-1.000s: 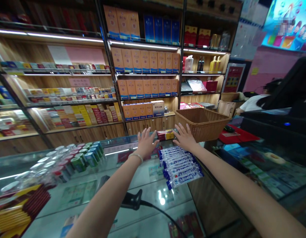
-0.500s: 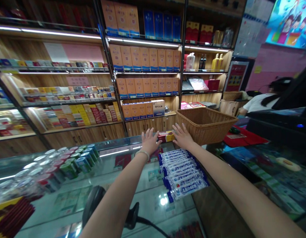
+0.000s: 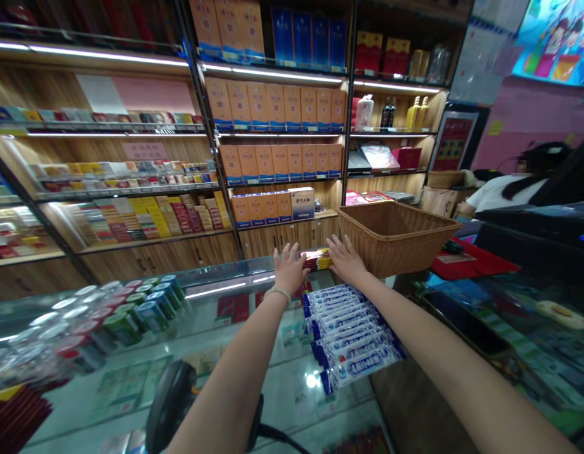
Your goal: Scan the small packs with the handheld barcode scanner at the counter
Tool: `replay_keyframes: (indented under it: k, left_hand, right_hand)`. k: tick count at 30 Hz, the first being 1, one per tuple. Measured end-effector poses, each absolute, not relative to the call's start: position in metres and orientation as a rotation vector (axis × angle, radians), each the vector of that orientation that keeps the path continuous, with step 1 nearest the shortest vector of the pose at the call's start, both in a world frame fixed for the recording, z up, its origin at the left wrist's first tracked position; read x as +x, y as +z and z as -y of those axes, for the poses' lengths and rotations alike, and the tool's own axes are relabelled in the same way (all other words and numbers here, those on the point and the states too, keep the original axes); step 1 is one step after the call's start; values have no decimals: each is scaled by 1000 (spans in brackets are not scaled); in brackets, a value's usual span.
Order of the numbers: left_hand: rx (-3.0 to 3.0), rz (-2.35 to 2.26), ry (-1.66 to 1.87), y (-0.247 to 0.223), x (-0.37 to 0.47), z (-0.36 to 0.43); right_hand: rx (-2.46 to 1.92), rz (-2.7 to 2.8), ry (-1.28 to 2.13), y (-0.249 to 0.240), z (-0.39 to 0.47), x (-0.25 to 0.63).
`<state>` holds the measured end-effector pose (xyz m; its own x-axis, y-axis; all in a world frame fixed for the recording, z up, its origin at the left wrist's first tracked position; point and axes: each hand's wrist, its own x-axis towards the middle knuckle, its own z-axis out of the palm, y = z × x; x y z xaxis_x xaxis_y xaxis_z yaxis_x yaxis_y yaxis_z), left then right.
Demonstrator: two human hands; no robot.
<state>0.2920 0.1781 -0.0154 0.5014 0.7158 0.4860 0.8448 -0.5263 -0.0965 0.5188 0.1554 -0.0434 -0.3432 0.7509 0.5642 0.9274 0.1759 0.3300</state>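
Both arms reach forward over the glass counter (image 3: 211, 328). At its far edge lies a small stack of red and yellow packets (image 3: 316, 259). My left hand (image 3: 289, 270) is at the stack's left end, fingers spread, fingertips near or touching it. My right hand (image 3: 347, 258) rests at the right end with its fingers apart, beside the wicker basket (image 3: 396, 246). Nearer to me, a row of blue and white wrapped packs (image 3: 351, 334) lies overlapping under my right forearm. Whether the fingertips press on the stack is hard to tell.
Cans and jars (image 3: 116, 315) stand in rows on the left of the counter. A black scanner (image 3: 171, 403) with a cable is under my left forearm. Dark red packets (image 3: 17, 416) lie at the lower left. A person (image 3: 509, 186) sits at the right behind a dark monitor.
The view has shifted slightly. Both hands stay at the ends of the red and yellow stack, with fingers spread as before.
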Motion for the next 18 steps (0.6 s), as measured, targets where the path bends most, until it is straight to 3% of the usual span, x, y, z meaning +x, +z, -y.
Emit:
replay_keyframes:
  k: [18]
  left_hand:
    - [-2433,1110,-594,-12,285,-164]
  right_hand:
    - [-1480,2247,-1045,-38,-132,510]
